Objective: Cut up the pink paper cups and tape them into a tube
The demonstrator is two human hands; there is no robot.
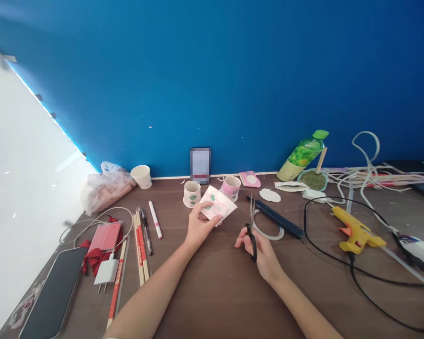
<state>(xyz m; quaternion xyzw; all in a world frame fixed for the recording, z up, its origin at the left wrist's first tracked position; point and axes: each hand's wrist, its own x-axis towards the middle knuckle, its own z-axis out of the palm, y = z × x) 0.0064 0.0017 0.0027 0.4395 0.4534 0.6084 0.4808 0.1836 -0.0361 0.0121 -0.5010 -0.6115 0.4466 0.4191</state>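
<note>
Between the thumb and fingers of my left hand (201, 226) is a piece of pink and white patterned paper (217, 203) with green marks. The black-handled scissors (252, 235) are in my right hand (259, 252), their blades pointing up toward the wall, apart from the paper. Just behind the paper stand a white cup with green marks (191, 194) on the left and a pink cup (231, 187) on the right. Further right lie a flattened pink piece (250, 179) and a white paper oval (270, 195).
A phone (200, 165) leans on the blue wall. Left are a paper cup (142, 176), pens, chopsticks (140, 247), a charger (107, 271) and another phone (53, 292). Right are a dark bar (275, 216), a green bottle (303, 155), a yellow glue gun (356, 230) and cables.
</note>
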